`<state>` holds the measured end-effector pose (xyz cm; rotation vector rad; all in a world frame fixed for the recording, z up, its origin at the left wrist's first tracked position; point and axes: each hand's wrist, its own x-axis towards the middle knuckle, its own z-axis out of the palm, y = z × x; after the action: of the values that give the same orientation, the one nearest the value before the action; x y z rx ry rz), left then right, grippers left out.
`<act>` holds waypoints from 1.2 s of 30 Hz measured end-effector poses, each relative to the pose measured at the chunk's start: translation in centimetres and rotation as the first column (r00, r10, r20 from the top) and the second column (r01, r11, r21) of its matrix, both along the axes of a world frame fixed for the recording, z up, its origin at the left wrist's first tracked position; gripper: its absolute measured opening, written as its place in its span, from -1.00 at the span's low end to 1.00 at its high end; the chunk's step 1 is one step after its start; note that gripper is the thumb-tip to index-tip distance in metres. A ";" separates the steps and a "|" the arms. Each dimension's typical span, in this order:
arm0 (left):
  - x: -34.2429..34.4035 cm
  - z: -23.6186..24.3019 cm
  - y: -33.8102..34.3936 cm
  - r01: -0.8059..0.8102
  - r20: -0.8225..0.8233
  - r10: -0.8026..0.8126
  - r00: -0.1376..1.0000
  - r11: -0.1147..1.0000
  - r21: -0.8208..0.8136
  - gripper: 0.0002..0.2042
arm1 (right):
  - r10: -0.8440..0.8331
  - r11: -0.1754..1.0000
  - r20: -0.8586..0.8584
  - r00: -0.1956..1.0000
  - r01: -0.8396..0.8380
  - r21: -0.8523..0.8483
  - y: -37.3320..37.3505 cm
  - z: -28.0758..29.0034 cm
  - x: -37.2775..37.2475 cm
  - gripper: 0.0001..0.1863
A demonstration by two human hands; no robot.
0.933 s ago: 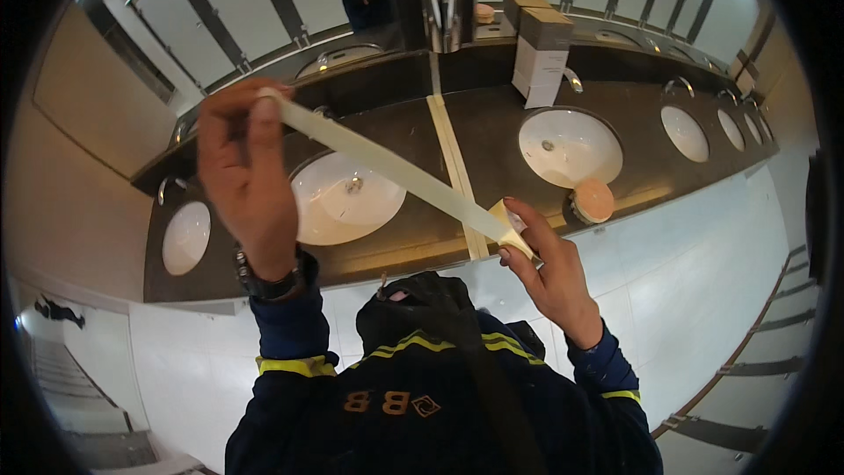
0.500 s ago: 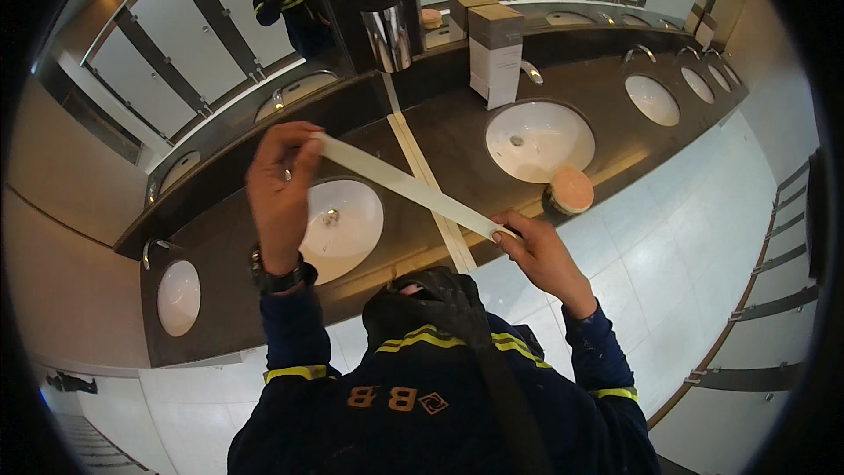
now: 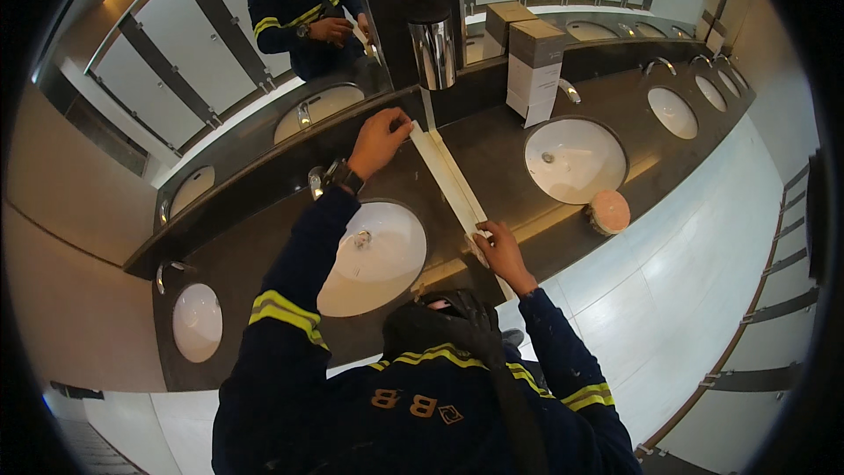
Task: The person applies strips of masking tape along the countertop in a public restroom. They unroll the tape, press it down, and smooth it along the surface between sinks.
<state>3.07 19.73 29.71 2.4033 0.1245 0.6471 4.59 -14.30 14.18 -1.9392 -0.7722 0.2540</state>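
A pale strip of tape (image 3: 444,174) stretches between my hands, just over or on the dark counter, beside a cream strip (image 3: 459,178) that crosses the counter from back to front. At the far end, near the backsplash, my left hand (image 3: 381,141) pinches the tape. My right hand (image 3: 503,257) grips the near end by the counter's front edge, with a crumpled whitish bit at its fingers. I cannot tell whether the tape touches the counter along its length. The white oval sink (image 3: 378,264) lies left of the tape, partly behind my left forearm.
To the right are another sink (image 3: 576,163), a tall white-and-grey box (image 3: 534,75) and a round pink-topped object (image 3: 608,213) at the counter edge. A chrome cylinder (image 3: 432,53) hangs on the dark pillar. Taps, more sinks and mirrors line the counter; pale tiles (image 3: 642,290) cover the floor.
Both hands have brought the tape down from above the left sink to the cream strip. My left hand has reached right toward the backsplash; the tape now lies nearly parallel to that strip.
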 end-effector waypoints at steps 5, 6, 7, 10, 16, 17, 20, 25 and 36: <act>7.9 -2.1 4.1 -0.038 -0.057 0.045 0.997 0.991 0.129 -0.74 | -0.092 0.992 0.018 0.996 0.093 -0.080 5.9 -2.6 4.4 -0.68; 9.5 -2.7 5.1 -0.051 -0.056 0.061 0.997 0.986 0.162 -0.73 | -0.109 0.991 0.040 0.993 0.112 -0.075 7.2 -3.4 5.4 -0.68; 10.9 -3.6 6.5 -0.066 -0.046 0.075 0.996 0.984 0.166 -0.73 | -0.123 0.990 0.061 0.991 0.127 -0.068 8.6 -3.8 6.1 -0.68; 13.7 -5.9 10.4 -0.128 0.031 0.124 0.992 0.961 0.245 -0.79 | -0.136 0.988 0.015 0.991 0.136 -0.072 12.7 -4.8 7.4 -0.70; 12.6 -7.7 11.7 -0.086 0.040 0.079 0.996 0.968 0.235 -0.82 | -0.006 0.992 -0.081 0.997 -0.005 -0.130 16.5 -4.7 9.1 -0.69; 11.7 -7.8 10.0 -0.041 0.059 0.033 0.998 0.988 0.150 -0.83 | -0.063 0.982 0.103 0.993 0.080 -0.172 16.5 -5.9 10.2 -0.59; 7.1 -7.5 7.2 0.004 0.004 -0.004 1.000 0.999 -0.041 -0.85 | -0.043 0.996 0.309 0.950 0.065 -0.059 20.9 -1.7 13.1 -0.48; 4.6 -7.5 4.9 -0.029 0.048 0.032 0.998 0.998 -0.059 -0.87 | 0.030 0.990 0.448 0.893 0.035 -0.135 29.8 2.2 21.2 -0.31; 4.0 -4.8 5.5 0.079 -0.016 -0.078 0.997 0.993 0.089 -0.87 | 0.345 0.939 -0.038 0.938 -0.343 0.033 30.3 2.7 21.6 -0.47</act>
<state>7.09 25.24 24.93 2.4851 0.0058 0.6137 26.15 16.01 16.92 -1.7593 -1.0807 0.4935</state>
